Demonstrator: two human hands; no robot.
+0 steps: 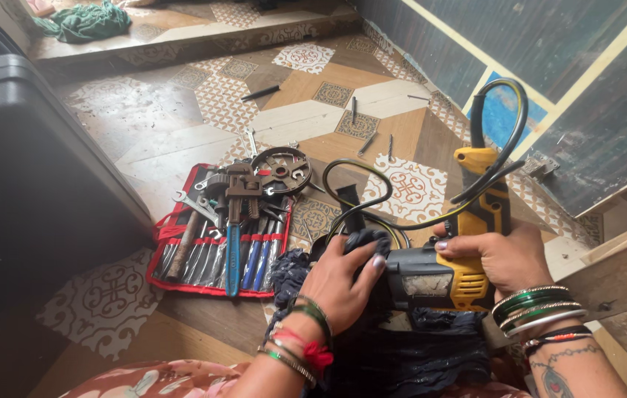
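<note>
The right hand grips a blocky yellow-and-grey power tool with looping black cable, while the left hand presses a dark frayed cloth against it.

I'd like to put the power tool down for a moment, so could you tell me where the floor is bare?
Bare floor lies between the red tool roll and the black case, and beyond the roll toward the step. Loose bits dot the tiles farther right. Around both hands, the power tool, cord and dark cloth crowd the floor.
</note>
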